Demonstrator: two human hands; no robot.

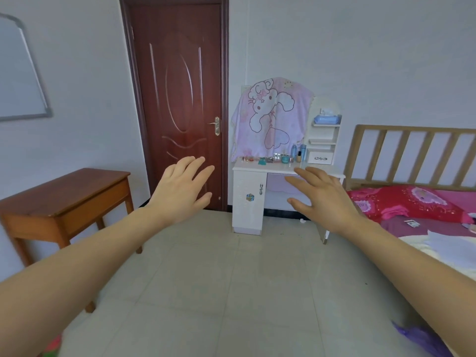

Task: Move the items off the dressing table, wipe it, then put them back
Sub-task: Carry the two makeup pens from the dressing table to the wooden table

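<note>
A white dressing table (248,202) stands against the far wall, some way off across the floor. A pink cartoon cloth (270,117) hangs over its mirror. Along the back of its top sit several small cosmetics: a teal jar (285,158), blue bottles (298,150), a dark-capped bottle (299,156) and small items (253,158) at the left. My left hand (180,188) and my right hand (324,199) are stretched out in front of me, fingers spread, holding nothing and touching nothing.
A brown wooden desk (64,199) stands at the left wall. A dark red door (177,99) is shut beside the dressing table. A bed (417,210) with red bedding and a slatted headboard fills the right. A blue tissue pack (326,119) lies on the side shelf. Tiled floor stretches ahead.
</note>
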